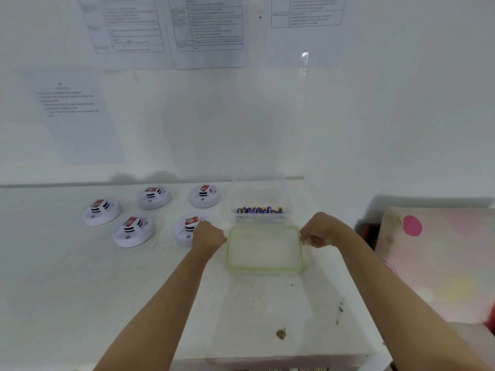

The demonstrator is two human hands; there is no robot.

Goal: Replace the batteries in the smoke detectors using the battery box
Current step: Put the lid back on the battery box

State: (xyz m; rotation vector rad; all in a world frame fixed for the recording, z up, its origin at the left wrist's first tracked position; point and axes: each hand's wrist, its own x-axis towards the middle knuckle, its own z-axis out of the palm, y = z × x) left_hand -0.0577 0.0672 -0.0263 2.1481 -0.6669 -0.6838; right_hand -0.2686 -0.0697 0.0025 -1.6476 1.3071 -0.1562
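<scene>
A clear plastic battery box (259, 199) stands open at the back of the white table, with a row of several batteries (260, 209) along its front wall. Its clear lid with a green rim (265, 269) lies flat on the table just in front of it. My left hand (209, 236) has curled fingers at the lid's left edge, and my right hand (320, 232) has curled fingers at its right edge; whether they still pinch the lid is unclear. Several white round smoke detectors lie to the left, the nearest one (184, 231) partly hidden behind my left hand.
The other smoke detectors (133, 231) (101, 211) (154, 197) (205, 195) sit in two rows, each with a red-labelled part on top. Printed sheets hang on the wall behind. A pink patterned cushion (434, 261) lies beyond the table's right edge. Small stains (280, 333) mark the near tabletop.
</scene>
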